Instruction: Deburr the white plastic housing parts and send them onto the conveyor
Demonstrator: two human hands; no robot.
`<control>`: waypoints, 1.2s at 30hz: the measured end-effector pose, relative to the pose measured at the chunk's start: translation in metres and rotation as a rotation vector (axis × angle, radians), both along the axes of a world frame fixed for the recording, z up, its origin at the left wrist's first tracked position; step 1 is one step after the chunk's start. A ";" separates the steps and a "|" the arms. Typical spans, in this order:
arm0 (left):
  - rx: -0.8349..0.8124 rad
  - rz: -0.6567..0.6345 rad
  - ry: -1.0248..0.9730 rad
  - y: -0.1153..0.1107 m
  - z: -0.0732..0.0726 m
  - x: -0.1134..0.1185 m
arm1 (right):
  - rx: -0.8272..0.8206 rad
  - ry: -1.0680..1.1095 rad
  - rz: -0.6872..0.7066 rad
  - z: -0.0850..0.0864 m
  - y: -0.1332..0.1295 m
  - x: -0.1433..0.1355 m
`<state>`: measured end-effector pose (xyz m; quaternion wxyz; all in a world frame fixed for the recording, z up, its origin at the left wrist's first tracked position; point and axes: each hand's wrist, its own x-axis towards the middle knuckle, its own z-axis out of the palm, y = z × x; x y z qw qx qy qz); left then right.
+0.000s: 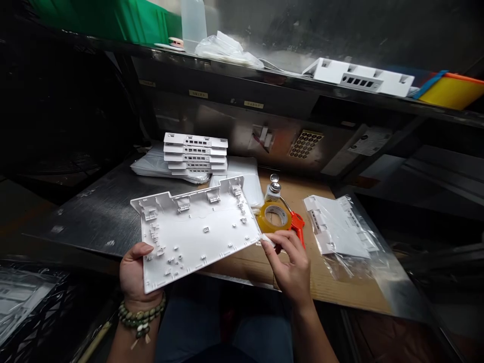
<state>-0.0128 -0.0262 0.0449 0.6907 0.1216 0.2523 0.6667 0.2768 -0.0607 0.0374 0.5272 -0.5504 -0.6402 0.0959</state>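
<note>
A white plastic housing shell (212, 229), its inner side with clips and posts facing up, is tilted in front of me. My left hand (136, 275) grips its left edge, thumb on top. At the right corner, my right hand (291, 264) pinches a small white piece (267, 240) against or close beside the shell's edge; its kind cannot be made out. Just behind that hand are a roll of yellowish tape (263, 218), a red-handled air gun (298, 224) and a small bottle with a metal pump top (275, 189).
Several white housings (195, 154) stand stacked near plastic bags (162, 164) at the back. A bagged housing (340, 227) lies right on the cardboard (242, 267). The shelf above holds another housing (363, 78), a yellow bin (454, 92) and a green bin (106, 20).
</note>
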 end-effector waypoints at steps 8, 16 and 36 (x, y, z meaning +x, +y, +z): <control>0.034 -0.029 0.063 -0.002 -0.010 -0.006 | -0.005 -0.009 0.027 -0.002 -0.004 -0.003; 0.427 -0.389 -0.216 0.001 -0.025 -0.023 | 0.051 0.040 -0.088 0.012 0.022 0.016; 0.188 -0.384 -0.153 -0.020 -0.022 -0.010 | 0.161 0.123 -0.080 0.042 0.058 -0.007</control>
